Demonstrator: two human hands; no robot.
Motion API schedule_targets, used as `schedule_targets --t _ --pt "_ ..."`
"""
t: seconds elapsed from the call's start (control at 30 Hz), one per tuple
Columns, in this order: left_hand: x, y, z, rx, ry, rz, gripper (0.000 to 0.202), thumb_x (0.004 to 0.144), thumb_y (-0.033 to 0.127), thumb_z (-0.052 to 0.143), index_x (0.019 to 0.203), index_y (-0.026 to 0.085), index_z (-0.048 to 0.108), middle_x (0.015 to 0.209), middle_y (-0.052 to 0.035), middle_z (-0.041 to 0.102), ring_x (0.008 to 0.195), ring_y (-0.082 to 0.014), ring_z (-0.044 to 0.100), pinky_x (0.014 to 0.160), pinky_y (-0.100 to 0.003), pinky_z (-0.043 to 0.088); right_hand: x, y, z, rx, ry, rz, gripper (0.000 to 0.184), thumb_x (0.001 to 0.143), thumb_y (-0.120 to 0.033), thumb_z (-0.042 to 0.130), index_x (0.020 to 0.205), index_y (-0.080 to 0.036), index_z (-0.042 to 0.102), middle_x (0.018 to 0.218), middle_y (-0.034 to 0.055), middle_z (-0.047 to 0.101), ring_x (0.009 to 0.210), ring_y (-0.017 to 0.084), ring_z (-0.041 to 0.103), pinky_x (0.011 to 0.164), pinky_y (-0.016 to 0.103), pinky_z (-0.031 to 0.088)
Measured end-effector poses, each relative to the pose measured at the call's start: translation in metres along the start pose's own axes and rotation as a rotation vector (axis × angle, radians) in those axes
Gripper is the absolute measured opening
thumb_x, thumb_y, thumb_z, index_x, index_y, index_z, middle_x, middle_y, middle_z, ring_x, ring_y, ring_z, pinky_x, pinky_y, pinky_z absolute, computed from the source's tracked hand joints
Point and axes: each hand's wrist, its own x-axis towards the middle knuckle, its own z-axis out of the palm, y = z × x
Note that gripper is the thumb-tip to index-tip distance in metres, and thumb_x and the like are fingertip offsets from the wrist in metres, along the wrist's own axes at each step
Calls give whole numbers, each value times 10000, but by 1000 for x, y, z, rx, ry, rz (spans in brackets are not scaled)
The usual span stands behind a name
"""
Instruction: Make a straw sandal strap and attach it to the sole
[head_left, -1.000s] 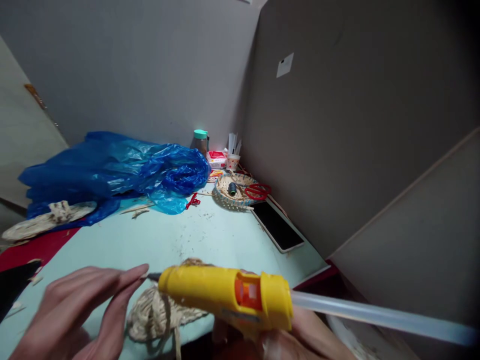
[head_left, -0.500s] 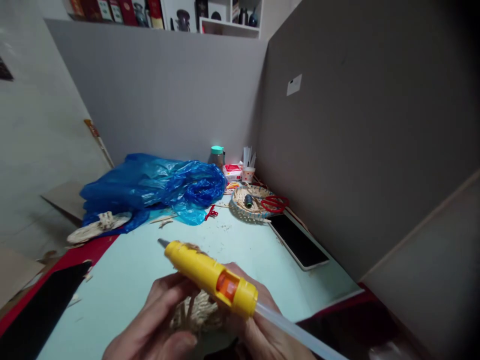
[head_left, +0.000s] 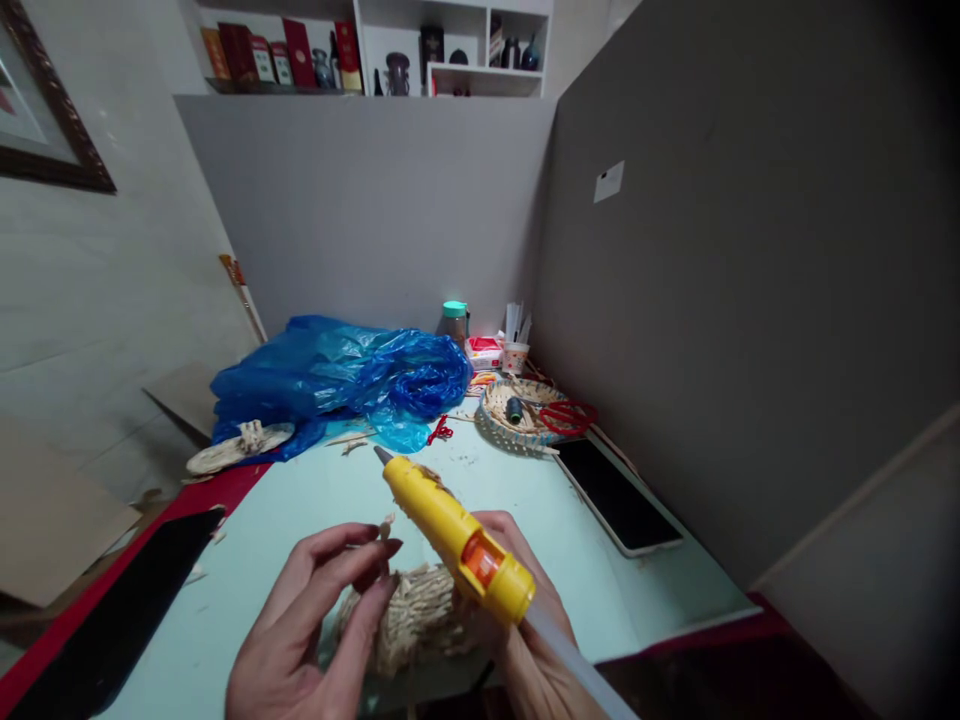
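Observation:
A yellow hot glue gun with a dark nozzle and an orange window is gripped by my right hand, its nozzle pointing up and left. From its back end runs a translucent glue stick. Below the gun is a woven piece of pale straw cord, partly hidden behind both hands. My left hand is at its left side, thumb and fingers pinched together on a small pale strand end that sticks up between the fingertips.
A blue plastic bag lies at the back left, beside a straw sandal-like piece. Back right are a woven basket with thread spool and red-handled scissors, and a tablet. A grey partition rises on the right.
The view has shifted, so the scene sits lower and further right. My left hand has come away from under the gun and now pinches a strand end; more of the woven piece shows.

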Motion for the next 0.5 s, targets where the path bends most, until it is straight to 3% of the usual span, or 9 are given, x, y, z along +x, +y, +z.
schedule_targets --t 0.1,0.3,0.4,0.5 --pt "6 -4 -1 -92 -103 -97 38 746 281 764 713 274 783 970 -22 682 892 -192 665 770 -173 542 -2 3 4 -8 -5 2 397 906 -599 537 994 -239 682 840 22 568 652 151 551 582 227 484" --pt "11 -5 6 -527 -255 -553 209 697 319 834 893 258 794 877 -3 744 814 -185 697 777 -231 575 -2 9 9 -30 -30 -135 344 950 -517 507 1063 -252 695 998 60 605 852 199 622 758 278 518" --pt "7 6 11 -674 -310 -644 290 699 317 832 979 252 790 997 -43 770 945 -233 708 880 -292 559 -1 10 4 -35 -105 -209 353 981 -454 481 1206 -233 640 1084 84 617 976 218 618 870 314 509" --pt "3 15 15 -790 -321 -688 363 689 309 835 1043 243 784 1101 -73 760 1092 -299 676 990 -377 510 -1 15 3 -43 -92 -190 302 1002 -342 474 1263 -252 595 1113 69 638 1008 204 619 889 305 505"
